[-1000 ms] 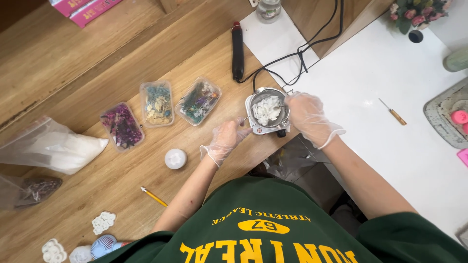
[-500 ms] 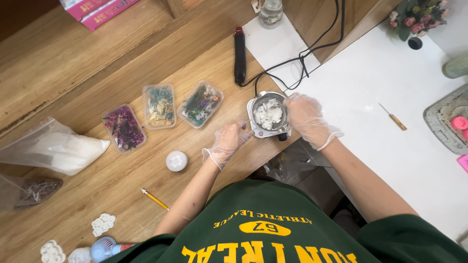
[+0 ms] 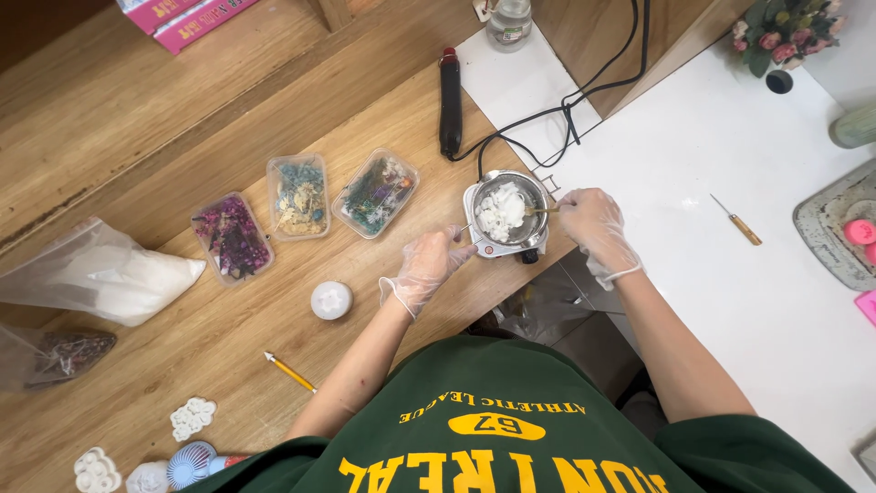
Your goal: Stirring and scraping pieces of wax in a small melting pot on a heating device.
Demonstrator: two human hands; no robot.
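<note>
Stirring white chunks in the little metal pot [image 3: 505, 212]

Left hand [image 3: 424, 267] pinches its handle; right hand [image 3: 593, 226] is clamped on a small stick [image 3: 540, 210].

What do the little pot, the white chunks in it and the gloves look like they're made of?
The pot looks like bare metal: silver-grey with a shiny rim. The white chunks look waxy, opaque and lumpy, possibly wax, though that is uncertain. The gloves on the left hand and right hand look like thin clear plastic: translucent, wrinkled and loose at the wrists.
</note>
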